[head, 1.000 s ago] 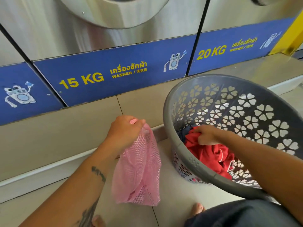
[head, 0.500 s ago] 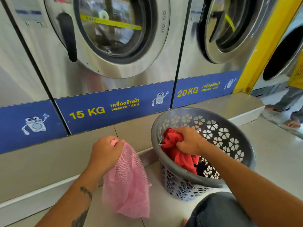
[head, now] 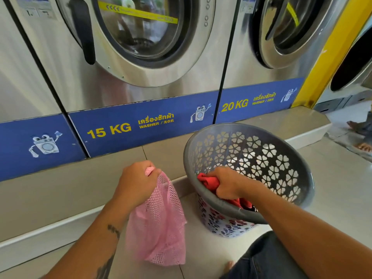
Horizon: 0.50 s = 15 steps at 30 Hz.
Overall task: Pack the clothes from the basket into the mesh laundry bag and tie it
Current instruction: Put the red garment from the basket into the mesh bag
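**Red garment gripped at the basket rim, mesh bag held by its neck**

The left hand [head: 136, 183] is raised in a fist, fingers clenched around the gathered top of the pink mesh laundry bag [head: 159, 222], which hangs limp below it with its lower end close to the floor. The forearm (tattooed near the wrist) runs in from the lower left. The right hand [head: 228, 185] reaches across the near rim of the grey plastic laundry basket [head: 302, 168], fingers curled round a bunch of red garment [head: 208, 183] that sits at rim height just inside the near wall. More clothing lies lower in the basket, red and possibly a dark piece, though shadow makes it hard to tell.

The basket is round, its wall pierced with flower-shaped cut-outs, and it tilts toward the person. It stands on a pale tiled floor [head: 332, 198] beside a beige step. On that step stand stainless-steel front-loading washers [head: 141, 47] with round glass doors, their blue bands marked 15 KG and 20 KG.
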Tool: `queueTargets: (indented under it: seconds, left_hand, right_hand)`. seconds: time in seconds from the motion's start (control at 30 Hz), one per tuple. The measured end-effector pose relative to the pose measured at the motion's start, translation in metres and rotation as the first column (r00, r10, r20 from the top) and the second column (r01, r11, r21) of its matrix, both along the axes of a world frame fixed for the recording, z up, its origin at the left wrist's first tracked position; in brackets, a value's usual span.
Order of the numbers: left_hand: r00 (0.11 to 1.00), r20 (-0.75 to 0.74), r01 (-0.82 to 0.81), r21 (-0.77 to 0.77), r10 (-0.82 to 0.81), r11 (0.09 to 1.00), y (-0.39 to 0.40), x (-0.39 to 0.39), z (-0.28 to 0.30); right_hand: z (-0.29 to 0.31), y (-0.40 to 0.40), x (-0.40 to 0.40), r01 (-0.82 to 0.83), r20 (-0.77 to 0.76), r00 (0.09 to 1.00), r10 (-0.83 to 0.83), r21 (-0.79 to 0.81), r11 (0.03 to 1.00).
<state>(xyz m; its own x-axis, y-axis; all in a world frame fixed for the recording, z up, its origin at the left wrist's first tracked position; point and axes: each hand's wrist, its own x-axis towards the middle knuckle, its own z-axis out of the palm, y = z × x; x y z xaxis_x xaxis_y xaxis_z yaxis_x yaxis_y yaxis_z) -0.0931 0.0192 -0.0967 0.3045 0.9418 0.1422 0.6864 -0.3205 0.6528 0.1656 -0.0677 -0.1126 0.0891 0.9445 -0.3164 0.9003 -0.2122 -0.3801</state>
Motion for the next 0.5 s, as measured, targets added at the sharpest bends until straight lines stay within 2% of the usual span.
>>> queueTargets:
  seconds: [0.13, 0.23, 0.37, 0.5]
  left_hand:
    - [0.999, 0.03, -0.035, -0.054, 0.037, 0.998, 0.003, 0.001, 0.0]
    - [0.995, 0.064, -0.064, -0.09, 0.07, 0.994, 0.002, -0.002, 0.002]
    - [0.989, 0.11, -0.088, -0.135, 0.103, 0.987, 0.0, -0.007, 0.008]
    - [0.958, 0.211, -0.147, -0.218, 0.194, 0.965, -0.002, -0.014, 0.013]
  right_hand:
    - [0.0, -0.003, 0.015, 0.077, 0.037, 0.996, -0.08, 0.082, 0.994]
    - [0.009, -0.008, 0.021, 0.127, 0.061, 0.987, -0.147, 0.255, 0.959]
    - [0.036, -0.011, 0.013, 0.141, 0.075, 0.971, -0.227, 0.586, 0.798]
    - [0.081, -0.018, -0.033, 0.141, -0.06, 0.987, -0.149, 0.771, 0.621]
